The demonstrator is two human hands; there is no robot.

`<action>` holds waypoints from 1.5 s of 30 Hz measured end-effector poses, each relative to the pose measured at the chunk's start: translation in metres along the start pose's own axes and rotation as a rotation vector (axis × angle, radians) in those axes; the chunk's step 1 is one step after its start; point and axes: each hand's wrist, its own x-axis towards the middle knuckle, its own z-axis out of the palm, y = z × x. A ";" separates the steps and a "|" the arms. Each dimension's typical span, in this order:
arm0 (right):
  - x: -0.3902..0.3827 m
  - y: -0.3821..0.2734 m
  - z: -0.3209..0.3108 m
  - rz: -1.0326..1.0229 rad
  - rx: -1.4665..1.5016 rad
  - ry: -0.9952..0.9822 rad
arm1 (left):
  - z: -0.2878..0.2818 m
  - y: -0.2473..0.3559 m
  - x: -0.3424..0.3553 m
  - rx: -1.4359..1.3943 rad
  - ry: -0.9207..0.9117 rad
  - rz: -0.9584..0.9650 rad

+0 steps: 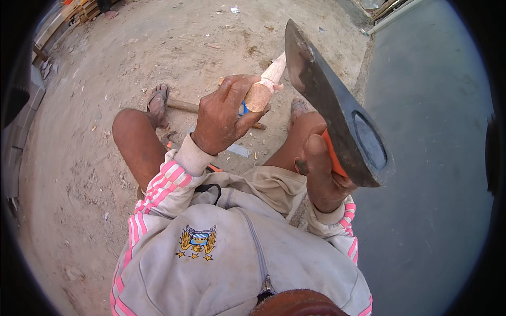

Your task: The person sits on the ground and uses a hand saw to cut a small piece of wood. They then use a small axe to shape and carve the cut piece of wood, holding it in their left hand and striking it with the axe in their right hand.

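A short piece of wood, brown on its lower part and whittled pale toward a tapering far end, is gripped in my left hand. My right hand is wrapped round the orange handle of a hatchet, close under its head. The dark metal hatchet head slants up and to the left, its edge beside the wood's pale tip. Whether the edge touches the wood, I cannot tell. A curl of shaved wood clings to the piece. The hatchet head hides part of my right hand.
Between my sandalled feet a wooden handle lies on the dusty ground, near a flat grey strip. An orange-handled tool is by my left wrist. A smooth grey surface runs along the right. Planks and another person's foot are far left.
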 end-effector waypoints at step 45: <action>0.009 0.003 0.007 0.207 -0.068 -0.145 | 0.004 -0.005 -0.006 -0.004 0.016 0.025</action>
